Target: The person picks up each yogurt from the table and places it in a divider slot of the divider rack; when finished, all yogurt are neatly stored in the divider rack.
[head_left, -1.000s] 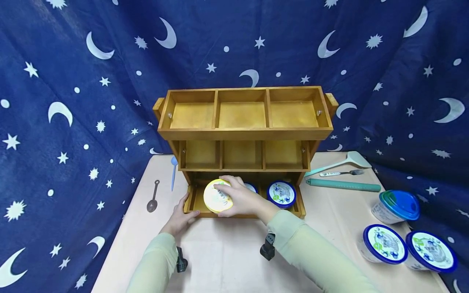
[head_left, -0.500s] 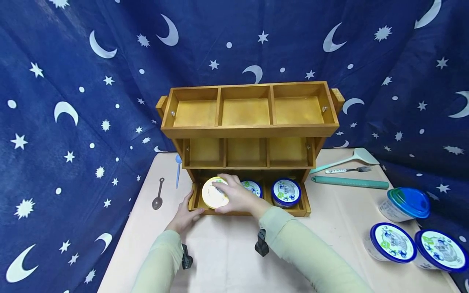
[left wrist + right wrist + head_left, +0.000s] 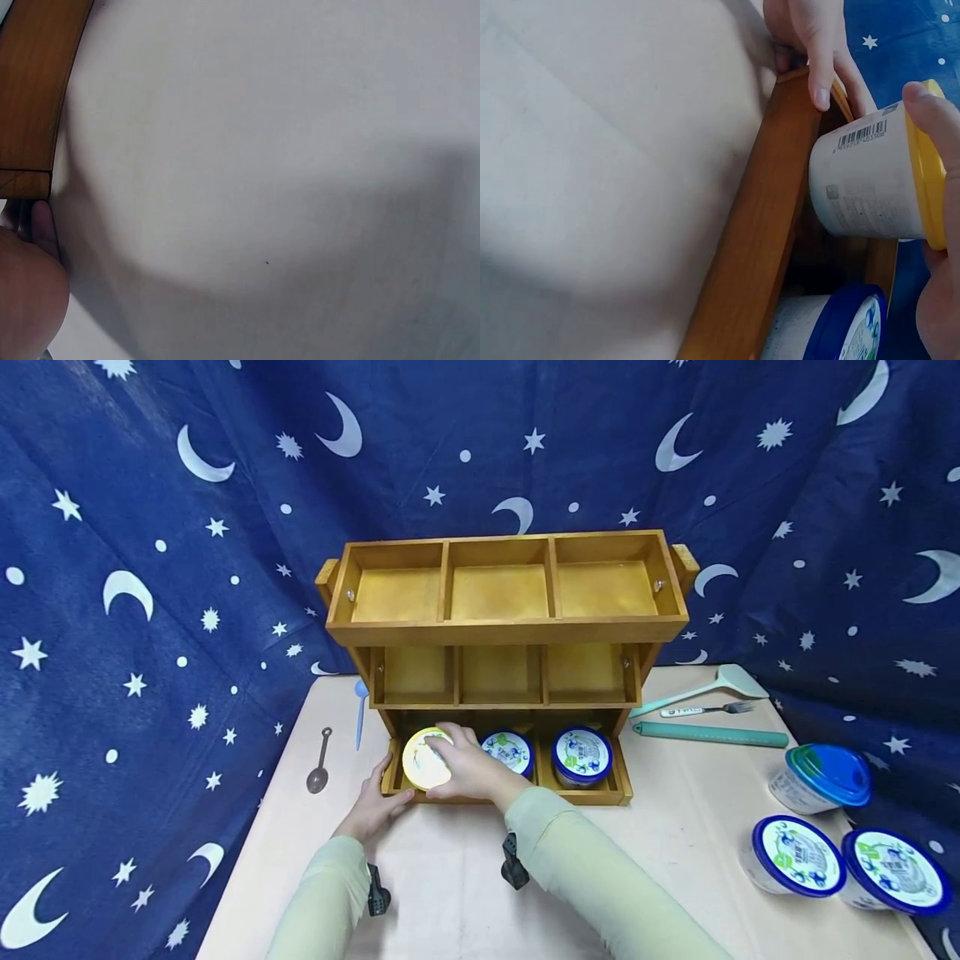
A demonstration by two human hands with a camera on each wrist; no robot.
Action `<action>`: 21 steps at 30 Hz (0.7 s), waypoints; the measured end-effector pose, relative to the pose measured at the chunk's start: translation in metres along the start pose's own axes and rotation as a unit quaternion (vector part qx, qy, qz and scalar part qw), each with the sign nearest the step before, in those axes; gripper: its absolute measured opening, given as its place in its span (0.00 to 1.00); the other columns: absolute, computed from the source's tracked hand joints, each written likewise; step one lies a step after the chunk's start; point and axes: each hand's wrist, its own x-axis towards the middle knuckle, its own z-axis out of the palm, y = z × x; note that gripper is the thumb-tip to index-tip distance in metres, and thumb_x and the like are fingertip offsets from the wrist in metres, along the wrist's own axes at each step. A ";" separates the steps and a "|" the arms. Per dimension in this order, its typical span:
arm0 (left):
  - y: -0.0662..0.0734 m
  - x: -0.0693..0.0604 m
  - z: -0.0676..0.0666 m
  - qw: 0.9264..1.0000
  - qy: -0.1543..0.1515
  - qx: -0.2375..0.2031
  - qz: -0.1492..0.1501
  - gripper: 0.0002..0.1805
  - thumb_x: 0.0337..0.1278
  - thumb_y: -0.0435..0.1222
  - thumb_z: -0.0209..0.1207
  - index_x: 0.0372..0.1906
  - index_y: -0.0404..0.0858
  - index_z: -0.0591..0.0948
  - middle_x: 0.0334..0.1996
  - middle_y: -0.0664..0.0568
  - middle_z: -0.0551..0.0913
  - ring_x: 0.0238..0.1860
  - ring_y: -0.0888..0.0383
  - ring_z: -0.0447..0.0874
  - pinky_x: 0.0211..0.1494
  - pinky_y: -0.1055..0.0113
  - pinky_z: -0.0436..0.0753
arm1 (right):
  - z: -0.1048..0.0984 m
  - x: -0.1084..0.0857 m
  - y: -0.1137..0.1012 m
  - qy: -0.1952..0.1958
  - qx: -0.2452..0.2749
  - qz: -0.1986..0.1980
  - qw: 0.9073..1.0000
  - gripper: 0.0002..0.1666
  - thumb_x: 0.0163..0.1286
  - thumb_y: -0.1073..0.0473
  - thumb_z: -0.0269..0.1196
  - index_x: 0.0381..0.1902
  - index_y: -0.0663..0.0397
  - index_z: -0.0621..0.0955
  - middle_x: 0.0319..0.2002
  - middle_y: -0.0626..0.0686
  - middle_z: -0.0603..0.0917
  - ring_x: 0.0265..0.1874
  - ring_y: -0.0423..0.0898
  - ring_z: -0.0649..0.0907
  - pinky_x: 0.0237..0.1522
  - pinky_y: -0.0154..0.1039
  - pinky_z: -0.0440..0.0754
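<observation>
My right hand (image 3: 472,770) grips a white tub with a yellow lid (image 3: 422,762) by the lid, at the left compartment of the bottom tier of a three-tier wooden organizer box (image 3: 506,633). The right wrist view shows the yellow-lidded tub (image 3: 866,176) tilted, its base behind the front wall. My left hand (image 3: 372,806) holds the bottom tier's front left corner, thumb over the front edge and fingers along the outer side. Two blue-lidded tubs sit in the bottom tier: one in the middle (image 3: 507,752), one at the right (image 3: 582,755).
Several more blue-lidded tubs (image 3: 798,856) stand at the table's right. A pale green spatula (image 3: 693,692), a fork (image 3: 705,710) and a teal stick (image 3: 708,734) lie right of the box. A grey spoon (image 3: 318,768) and a blue spoon (image 3: 360,710) lie left.
My right hand has moved the yellow-lidded tub left and a little lower into the left compartment, uncovering the middle tub. My left hand stays at the corner. The head view has shifted slightly.
</observation>
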 end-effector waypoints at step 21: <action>0.001 0.001 0.002 1.000 0.000 -0.010 -0.006 0.53 0.48 0.53 0.66 0.74 0.52 0.47 0.67 0.33 0.51 0.68 0.37 0.48 0.68 0.41 0.48 | 0.014 -0.001 0.002 0.009 -0.139 0.062 0.988 0.54 0.44 0.32 0.70 0.66 0.49 0.68 0.65 0.57 0.64 0.61 0.55 0.67 0.60 0.51 0.64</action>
